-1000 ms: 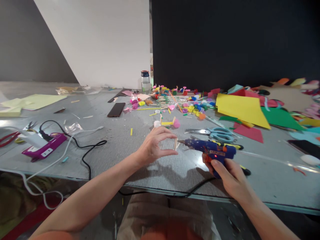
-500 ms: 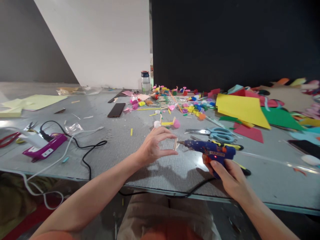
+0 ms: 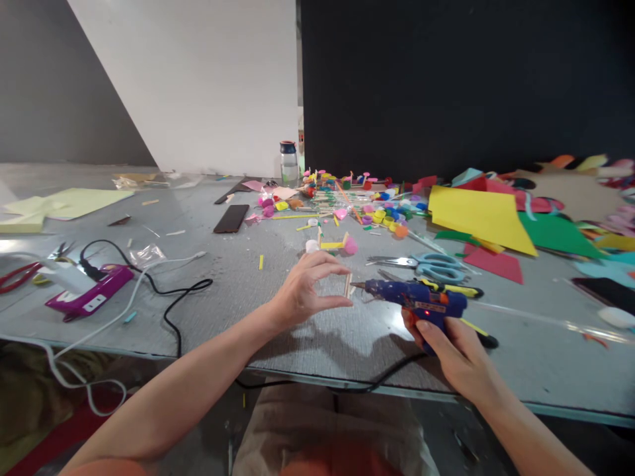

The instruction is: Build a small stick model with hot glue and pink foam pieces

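Between thumb and fingertips, my left hand [image 3: 310,284] holds a small pale wooden stick piece [image 3: 348,287] upright above the table. My right hand [image 3: 454,350] is wrapped round the handle of a blue glue gun [image 3: 417,295], its red light lit. The gun's nozzle points left and is right by the stick; whether it touches cannot be made out. Just beyond the left hand stands a small craft piece with a yellow bar [image 3: 332,245] and pink and white ends. Light-blue scissors [image 3: 436,266] lie behind the gun, and a yellow-and-black tool [image 3: 461,291] is partly hidden by it.
Colourful bottle caps and small craft parts [image 3: 381,215] crowd the table's back middle. Yellow craft sheet [image 3: 481,215] and other sheets lie at right. A dark phone [image 3: 231,218], a water bottle [image 3: 288,162] and a purple power strip [image 3: 92,294] with cables are further left.
The glue gun's nozzle has shifted very slightly beside the stick. My left hand and the stick stay almost still.
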